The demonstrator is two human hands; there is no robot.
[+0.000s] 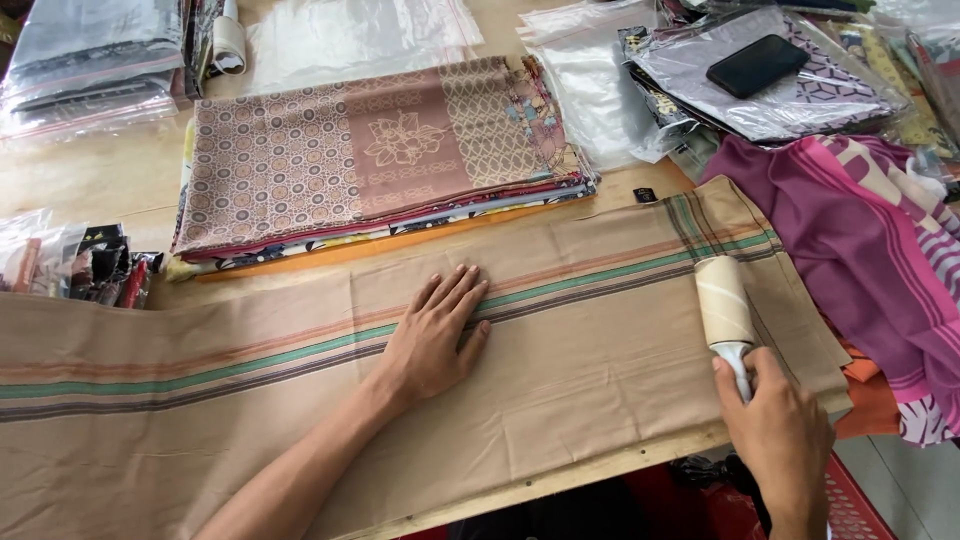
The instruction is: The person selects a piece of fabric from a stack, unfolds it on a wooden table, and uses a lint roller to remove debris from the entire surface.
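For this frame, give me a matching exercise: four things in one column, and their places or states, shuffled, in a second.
Things:
1. left hand
2. lint roller
3. black phone
4. patterned cloth stack

Places or states:
A. on clear plastic bags, top right
B. pressed flat on the tan striped cloth
C. folded, beyond the tan cloth
D. held by the right hand, on the tan cloth

Pairs: 1-B, 2-D, 3-A, 4-C

The tan cloth [600, 330] runs off the left edge; the roller's handle [738, 362] hides inside the right hand [780, 430].
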